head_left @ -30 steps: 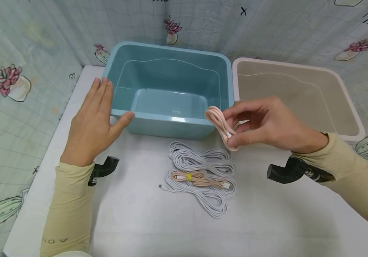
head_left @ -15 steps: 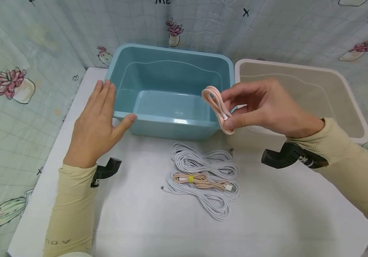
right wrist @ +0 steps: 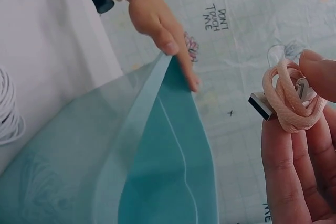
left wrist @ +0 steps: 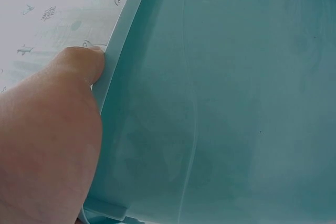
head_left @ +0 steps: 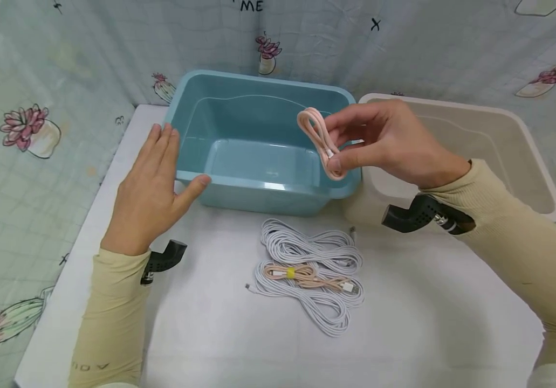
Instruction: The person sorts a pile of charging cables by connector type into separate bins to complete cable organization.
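Observation:
Between thumb and fingers, my right hand pinches a coiled pink USB cable over the right end of the blue bin. In the right wrist view the cable's metal USB plug sticks out beside the loops. My left hand lies with straight fingers along the bin's left front corner, its thumb at the front rim. The left wrist view has that thumb right at the bin's rim. Nothing shows inside the blue bin.
A beige bin stands right of the blue one. In front lie white coiled cables, and a peach cable with a yellow tie rests on them. A patterned curtain hangs behind the white table.
My right hand has lifted the pink cable up and slightly left, from the bin's front rim to over its opening. The left hand keeps its place at the bin's corner.

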A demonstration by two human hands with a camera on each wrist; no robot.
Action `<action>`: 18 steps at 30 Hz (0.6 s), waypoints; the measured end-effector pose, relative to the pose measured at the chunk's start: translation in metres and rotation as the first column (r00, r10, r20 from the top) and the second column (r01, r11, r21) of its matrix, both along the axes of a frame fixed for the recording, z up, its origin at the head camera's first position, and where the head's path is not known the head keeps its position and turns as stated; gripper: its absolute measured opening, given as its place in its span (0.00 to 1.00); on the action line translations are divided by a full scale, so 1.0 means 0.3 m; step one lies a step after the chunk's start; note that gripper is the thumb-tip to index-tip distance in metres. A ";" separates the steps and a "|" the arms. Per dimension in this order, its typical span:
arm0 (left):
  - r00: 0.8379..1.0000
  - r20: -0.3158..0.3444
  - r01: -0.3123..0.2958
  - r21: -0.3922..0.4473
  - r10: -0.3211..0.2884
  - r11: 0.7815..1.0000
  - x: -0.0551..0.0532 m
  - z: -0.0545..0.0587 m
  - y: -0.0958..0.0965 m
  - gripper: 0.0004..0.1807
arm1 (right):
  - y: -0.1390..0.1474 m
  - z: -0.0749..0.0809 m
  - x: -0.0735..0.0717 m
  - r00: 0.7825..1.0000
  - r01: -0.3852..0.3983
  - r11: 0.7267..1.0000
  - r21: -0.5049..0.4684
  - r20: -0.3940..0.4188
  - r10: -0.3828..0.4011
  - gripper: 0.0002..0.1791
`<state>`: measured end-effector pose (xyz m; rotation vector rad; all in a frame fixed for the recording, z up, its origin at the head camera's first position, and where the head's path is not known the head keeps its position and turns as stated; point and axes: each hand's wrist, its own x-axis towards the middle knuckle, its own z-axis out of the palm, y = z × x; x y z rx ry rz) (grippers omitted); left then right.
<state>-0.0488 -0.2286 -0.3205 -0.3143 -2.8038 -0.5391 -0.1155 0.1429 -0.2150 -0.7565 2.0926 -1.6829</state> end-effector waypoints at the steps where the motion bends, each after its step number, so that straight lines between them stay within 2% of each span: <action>1: 1.000 0.000 0.001 -0.001 -0.001 1.000 -0.002 -0.001 0.001 0.50 | -0.002 -0.003 -0.008 1.000 0.001 1.000 -0.006 0.005 -0.001 0.22; 7: 1.000 -0.026 0.007 -0.001 -0.007 1.000 -0.006 -0.007 0.003 0.49 | -0.012 -0.020 -0.052 0.999 0.027 0.998 -0.049 0.038 -0.026 0.22; 18: 0.999 -0.040 0.009 -0.008 -0.009 1.000 -0.005 -0.009 0.002 0.49 | -0.050 -0.038 -0.117 0.996 0.085 0.995 0.047 -0.024 -0.084 0.23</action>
